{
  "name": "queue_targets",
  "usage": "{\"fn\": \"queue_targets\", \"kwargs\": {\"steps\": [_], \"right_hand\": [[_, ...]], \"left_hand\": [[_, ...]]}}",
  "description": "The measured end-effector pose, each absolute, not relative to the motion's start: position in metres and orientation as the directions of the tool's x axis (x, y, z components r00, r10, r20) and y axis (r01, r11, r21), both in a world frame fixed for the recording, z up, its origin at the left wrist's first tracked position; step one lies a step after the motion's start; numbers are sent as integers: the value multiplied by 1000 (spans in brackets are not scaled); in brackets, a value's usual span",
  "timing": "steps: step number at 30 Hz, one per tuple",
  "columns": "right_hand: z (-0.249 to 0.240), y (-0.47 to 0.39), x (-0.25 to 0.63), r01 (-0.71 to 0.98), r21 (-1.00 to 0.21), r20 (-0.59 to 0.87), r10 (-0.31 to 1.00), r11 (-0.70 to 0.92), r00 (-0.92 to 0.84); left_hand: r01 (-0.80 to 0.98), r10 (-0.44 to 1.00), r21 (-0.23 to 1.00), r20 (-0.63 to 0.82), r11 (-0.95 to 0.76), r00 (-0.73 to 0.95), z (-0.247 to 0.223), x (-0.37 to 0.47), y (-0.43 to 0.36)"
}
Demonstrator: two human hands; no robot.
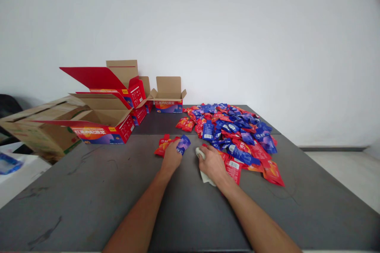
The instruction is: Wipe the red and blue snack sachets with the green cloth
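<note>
My left hand (172, 156) is closed on a blue pouch (183, 143), whose printed end sticks out past the fingers on the right. Just behind that hand a red pouch (162, 146) lies on the dark table. Wrapped round a crumpled white cloth (207, 179), my right hand (212, 162) rests at the near left edge of a heap of red and blue pouches (237, 126). A red pouch (234, 169) lies right beside my right wrist. The palms and some fingertips are hidden from view.
At the left stands an open red printed box (97, 135), with more open boxes (130, 91) behind it. Another open box (168, 106) is at the far edge. Brown cartons (53, 136) and a white box (26, 172) sit beyond the table's left side.
</note>
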State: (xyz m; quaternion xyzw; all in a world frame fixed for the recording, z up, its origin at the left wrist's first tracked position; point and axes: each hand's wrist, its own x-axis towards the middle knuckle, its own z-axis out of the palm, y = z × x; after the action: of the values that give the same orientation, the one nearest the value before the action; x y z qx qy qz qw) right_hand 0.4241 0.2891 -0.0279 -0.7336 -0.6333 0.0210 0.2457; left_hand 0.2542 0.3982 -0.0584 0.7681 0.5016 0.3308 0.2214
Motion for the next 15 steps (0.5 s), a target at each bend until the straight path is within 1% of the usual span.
{"fn": "queue_targets", "kwargs": {"steps": [4, 6, 9, 10, 12, 15], "right_hand": [[-24, 288, 436, 918, -295, 204, 921, -265, 331], [-24, 289, 440, 920, -242, 168, 920, -309, 353], [-26, 290, 441, 927, -190, 122, 929, -325, 350], [-26, 290, 440, 928, -182, 109, 932, -324, 347], [-26, 291, 438, 935, -184, 100, 940, -304, 325], [-27, 290, 435, 956, -218, 150, 962, -195, 231]], "left_hand": [[774, 940, 537, 252, -335, 231, -57, 246, 401], [829, 943, 462, 251, -314, 217, -56, 245, 397], [900, 940, 340, 292, -273, 175, -54, 246, 389], [907, 935, 322, 313, -270, 167, -54, 247, 387], [892, 918, 327, 345, -312, 194, -55, 250, 386], [815, 885, 380, 343, -438, 315, -59, 258, 387]]}}
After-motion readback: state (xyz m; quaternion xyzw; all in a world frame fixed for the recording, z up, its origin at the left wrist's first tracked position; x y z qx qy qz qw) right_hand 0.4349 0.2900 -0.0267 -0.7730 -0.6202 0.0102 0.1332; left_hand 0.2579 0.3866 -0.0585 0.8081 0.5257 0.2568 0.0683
